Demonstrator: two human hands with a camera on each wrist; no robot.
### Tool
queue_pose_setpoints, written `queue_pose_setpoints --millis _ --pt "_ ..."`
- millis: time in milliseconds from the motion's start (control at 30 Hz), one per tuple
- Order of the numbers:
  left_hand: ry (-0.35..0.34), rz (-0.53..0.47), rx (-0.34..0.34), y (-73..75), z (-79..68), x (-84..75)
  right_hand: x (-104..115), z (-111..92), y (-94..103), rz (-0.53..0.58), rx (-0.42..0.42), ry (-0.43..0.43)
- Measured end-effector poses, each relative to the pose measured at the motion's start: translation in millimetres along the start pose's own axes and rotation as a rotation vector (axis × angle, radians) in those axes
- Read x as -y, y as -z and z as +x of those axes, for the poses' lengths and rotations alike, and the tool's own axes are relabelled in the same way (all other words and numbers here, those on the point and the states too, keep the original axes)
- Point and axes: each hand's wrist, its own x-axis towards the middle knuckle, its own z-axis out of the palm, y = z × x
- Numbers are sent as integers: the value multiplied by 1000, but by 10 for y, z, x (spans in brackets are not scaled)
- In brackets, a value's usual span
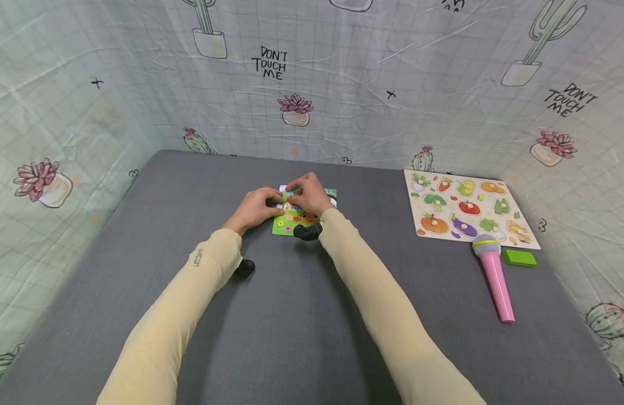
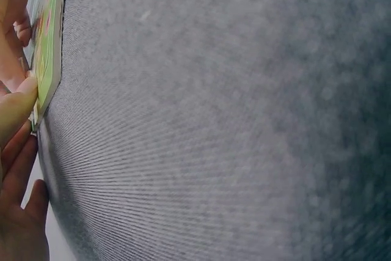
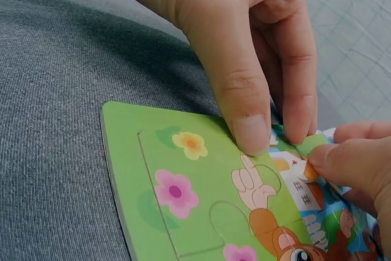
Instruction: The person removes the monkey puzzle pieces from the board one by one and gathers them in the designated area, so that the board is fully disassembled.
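Observation:
A jigsaw puzzle (image 1: 292, 228) with a green border, flowers and a brown cartoon animal lies on the grey table. My left hand (image 1: 256, 209) holds its left edge, with the thumb on the printed face and the other fingertips farther along that edge. Over the puzzle's upper part, my right hand (image 1: 310, 196) pinches a light green puzzle piece (image 3: 314, 143) between thumb and fingers, close to the left fingertips. In the right wrist view the left hand (image 3: 238, 47) reaches in from the top. Part of the puzzle is hidden under the right hand.
At the right lies a vegetable puzzle board (image 1: 428, 202). In front of it are a pink toy microphone (image 1: 496, 284) and a green block (image 1: 519, 258). A printed cloth (image 1: 342, 112) hangs behind the table (image 1: 286, 326). Each wrist carries a black device.

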Motion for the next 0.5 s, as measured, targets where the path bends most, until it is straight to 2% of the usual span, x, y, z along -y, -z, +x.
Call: queue_pose_setpoints --millis 267,500 --pt "2 -5 8 -4 -4 4 -93 -39 51 135 -38 32" --pt "-11 6 1 13 2 12 -236 -95 279 295 -135 -66"
